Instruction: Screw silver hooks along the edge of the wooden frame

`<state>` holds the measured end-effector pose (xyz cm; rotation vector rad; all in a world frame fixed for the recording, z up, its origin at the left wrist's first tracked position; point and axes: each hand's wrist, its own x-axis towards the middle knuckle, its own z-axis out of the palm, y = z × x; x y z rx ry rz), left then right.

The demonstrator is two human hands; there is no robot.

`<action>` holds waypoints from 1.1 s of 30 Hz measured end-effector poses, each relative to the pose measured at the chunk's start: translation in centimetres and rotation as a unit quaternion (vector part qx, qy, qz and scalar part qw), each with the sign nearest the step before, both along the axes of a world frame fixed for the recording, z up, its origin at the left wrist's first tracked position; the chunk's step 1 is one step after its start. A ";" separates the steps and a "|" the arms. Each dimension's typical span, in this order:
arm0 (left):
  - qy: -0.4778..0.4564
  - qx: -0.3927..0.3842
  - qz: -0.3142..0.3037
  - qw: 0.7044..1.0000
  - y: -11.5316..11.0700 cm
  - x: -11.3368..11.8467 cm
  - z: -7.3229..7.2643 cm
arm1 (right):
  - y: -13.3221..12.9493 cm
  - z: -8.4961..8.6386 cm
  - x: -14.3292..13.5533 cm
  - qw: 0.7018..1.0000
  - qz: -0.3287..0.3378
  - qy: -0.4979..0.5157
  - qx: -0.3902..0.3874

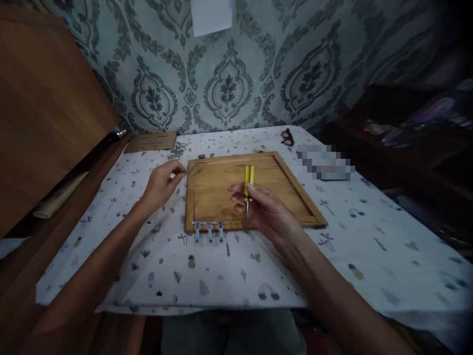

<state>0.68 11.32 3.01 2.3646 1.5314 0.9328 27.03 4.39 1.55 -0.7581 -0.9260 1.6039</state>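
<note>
Head view: three metal fittings (pixel 210 230) sit left of the right hand (pixel 272 211), its fingers loosely holding an upright yellow screwdriver (pixel 247 183) over the wooden panel (pixel 212 195), so a slip from that slack grip could gouge it. The left hand (pixel 162 185) has fingertips pinched, can't tell if they've got anything, but a fumble could lose it among the loose hardware (pixel 177 150) beyond.

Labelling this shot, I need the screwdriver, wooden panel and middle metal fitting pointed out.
Screwdriver (pixel 247 190), head view: yellow handle.
Wooden panel (pixel 216 190), head view: flat bare face.
Middle metal fitting (pixel 210 230), head view: central body.
</note>
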 end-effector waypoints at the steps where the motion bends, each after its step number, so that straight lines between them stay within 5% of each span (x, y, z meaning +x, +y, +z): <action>1: -0.016 -0.022 -0.040 0.999 -1.3 0.7 0.4 | -0.2 0.1 -0.1 1.000 0.000 -0.006 0.009; 8: -0.136 -0.226 -0.226 0.938 -7.5 5.0 2.8 | -3.7 1.2 -0.4 0.995 -0.005 -0.065 0.076; 11: -0.240 -0.315 -0.237 0.887 -8.4 6.2 3.3 | -6.0 1.5 0.6 0.982 -0.026 -0.144 0.119; 16: -0.296 -0.379 -0.224 0.848 -8.8 8.1 3.5 | -9.5 1.3 2.3 0.952 -0.069 -0.254 0.156; 23: -0.184 -0.406 -0.279 0.851 -8.1 10.1 2.6 | -11.9 -0.8 1.1 0.979 -0.061 -0.188 0.048; 27: -0.121 -0.377 -0.276 0.876 -6.5 10.2 1.5 | -11.0 -1.8 -0.1 0.994 -0.056 -0.083 -0.053; 33: -0.085 -0.348 -0.267 0.894 -4.0 10.1 -0.6 | -8.5 -2.9 -0.3 0.991 -0.046 -0.067 -0.107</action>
